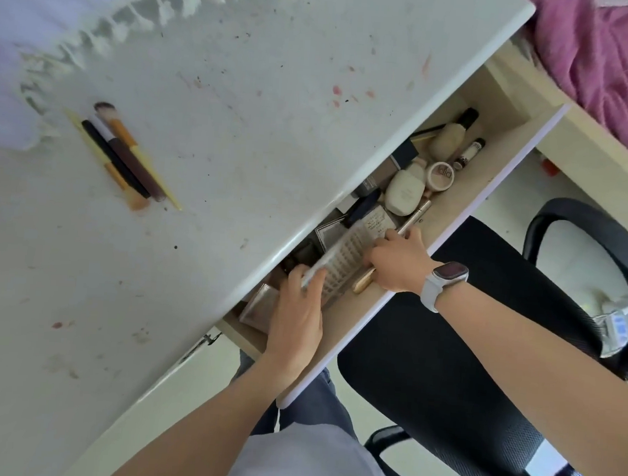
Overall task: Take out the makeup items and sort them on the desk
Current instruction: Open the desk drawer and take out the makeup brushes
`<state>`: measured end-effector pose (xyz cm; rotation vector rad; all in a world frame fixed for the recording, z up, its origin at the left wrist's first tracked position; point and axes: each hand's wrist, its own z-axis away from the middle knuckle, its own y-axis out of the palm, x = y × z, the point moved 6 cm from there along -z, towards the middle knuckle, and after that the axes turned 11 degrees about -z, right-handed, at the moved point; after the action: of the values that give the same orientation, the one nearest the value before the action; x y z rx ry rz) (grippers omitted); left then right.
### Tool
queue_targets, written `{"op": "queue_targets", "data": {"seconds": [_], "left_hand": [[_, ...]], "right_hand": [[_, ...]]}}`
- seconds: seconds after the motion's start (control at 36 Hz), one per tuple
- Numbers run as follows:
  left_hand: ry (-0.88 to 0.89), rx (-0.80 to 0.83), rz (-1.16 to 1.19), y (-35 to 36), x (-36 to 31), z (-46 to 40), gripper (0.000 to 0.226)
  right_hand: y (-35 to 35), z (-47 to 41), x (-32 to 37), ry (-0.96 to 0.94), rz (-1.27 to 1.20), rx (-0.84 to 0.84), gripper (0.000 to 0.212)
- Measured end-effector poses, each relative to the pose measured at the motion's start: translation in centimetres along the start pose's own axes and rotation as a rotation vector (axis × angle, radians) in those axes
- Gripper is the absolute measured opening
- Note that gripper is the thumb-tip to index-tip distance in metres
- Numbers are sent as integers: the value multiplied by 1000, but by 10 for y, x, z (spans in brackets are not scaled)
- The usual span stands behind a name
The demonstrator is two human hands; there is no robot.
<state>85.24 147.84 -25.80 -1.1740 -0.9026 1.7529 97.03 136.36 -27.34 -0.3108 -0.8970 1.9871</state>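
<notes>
Meanwhile, both hands are reaching into the open drawer (451, 214) beneath the desk (238, 128). The left hand (295, 318) is curling its fingers round the near end of a long ribbed lash tray (344, 258), whose long axis is running along the drawer towards the right hand (396, 262), itself gripping a slim gold tube (414, 217). Bottles and compacts are lying further along; sorted brushes (125, 154) are waiting well apart on the desktop.

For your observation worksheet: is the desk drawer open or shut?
Open: the drawer is pulled out from under the desk top, exposing bottles and compacts inside.
</notes>
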Motion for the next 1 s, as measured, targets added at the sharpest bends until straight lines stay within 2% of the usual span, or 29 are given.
{"op": "queue_targets", "data": {"seconds": [0.08, 0.19, 0.39, 0.44, 0.5, 0.58, 0.67, 0.83, 0.89, 1.0], "left_hand": [[29, -20, 47, -2, -3, -1, 66], [49, -14, 50, -9, -5, -5, 45], [-26, -79, 155, -79, -14, -15, 37], [-68, -92, 248, -106, -17, -24, 33], [-142, -99, 431, -129, -15, -38, 25], [-231, -139, 711, -149, -9, -65, 19], [-301, -183, 871, -157, -1, -99, 20], [-387, -189, 940, -152, 19, -168, 28], [-378, -197, 883, -150, 24, -183, 28], [-317, -200, 594, -157, 20, -202, 38]], "right_hand": [[-3, 3, -4, -13, -38, -4, 28], [-13, 12, -11, -51, -117, -62, 24], [-45, 29, -28, -46, -498, -163, 21], [-63, 34, -33, -64, -669, -309, 22], [-86, 41, -38, -60, -794, -554, 25], [-114, 49, -39, -18, -882, -817, 30], [-132, 46, -31, -19, -837, -936, 34], [-149, 10, -6, -108, -604, -876, 33], [-155, 0, -3, -92, -537, -879, 34], [-164, -24, -6, -41, -505, -827, 43]]}}
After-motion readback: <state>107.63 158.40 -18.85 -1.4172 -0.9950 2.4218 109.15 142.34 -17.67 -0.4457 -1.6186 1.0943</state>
